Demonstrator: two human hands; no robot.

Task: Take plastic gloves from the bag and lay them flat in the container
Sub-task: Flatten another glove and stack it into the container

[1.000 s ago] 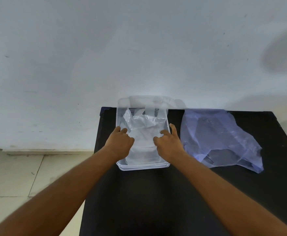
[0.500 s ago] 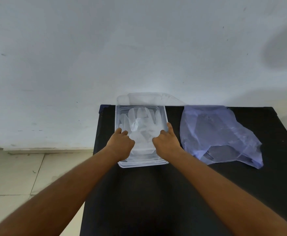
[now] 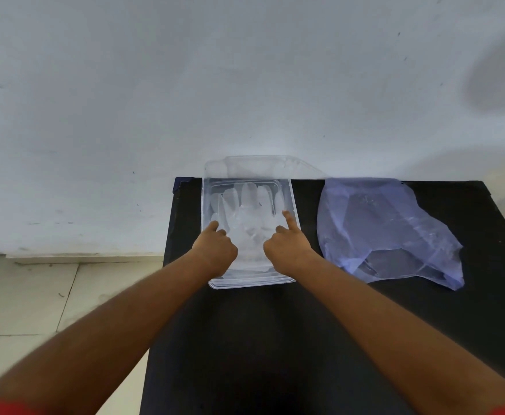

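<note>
Left hand [image 3: 217, 250] and right hand [image 3: 287, 248] curled loosely, pressing down inside the clear container [image 3: 251, 281], clamped on nothing. Plastic glove [image 3: 246, 217] flat between and beyond the fingertips. Bag [image 3: 386, 229] right of the right thumb, well apart.

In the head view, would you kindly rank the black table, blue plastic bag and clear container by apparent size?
1. black table
2. blue plastic bag, slightly larger than
3. clear container, though the margin is small.
</note>
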